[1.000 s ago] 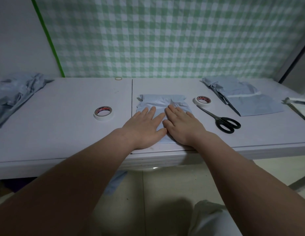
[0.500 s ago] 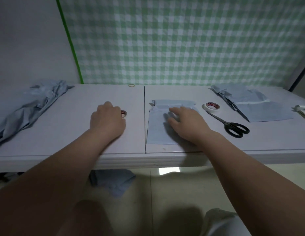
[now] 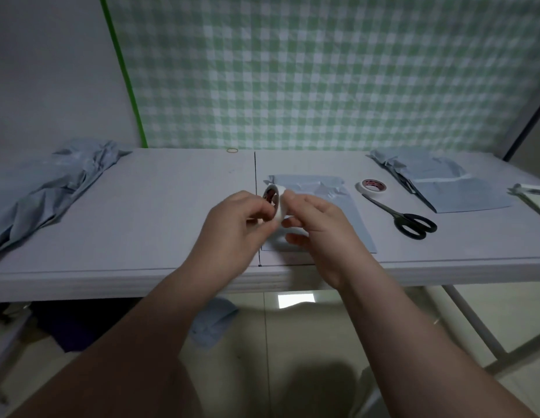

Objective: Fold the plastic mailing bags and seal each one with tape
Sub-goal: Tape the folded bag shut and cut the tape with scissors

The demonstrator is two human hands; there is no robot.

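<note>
Past the pale floor tiles (image 3: 292,342), the grey tabletop (image 3: 160,212) carries a folded mailing bag (image 3: 351,214). Just above it the left hand (image 3: 235,229) and right hand (image 3: 321,229) together pinch a tape roll (image 3: 278,203). Farther back lie scissors (image 3: 409,222), a second roll (image 3: 373,187) and bag piles (image 3: 449,191), before a green checked cloth (image 3: 323,70).

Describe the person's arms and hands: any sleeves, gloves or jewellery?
Bare throughout. The left hand and right hand wear no gloves or visible rings; no sleeve, watch or wristband shows anywhere in the frame.

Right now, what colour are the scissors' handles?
Black. The scissors lie on the table's right side, shown best in the head view.
</note>
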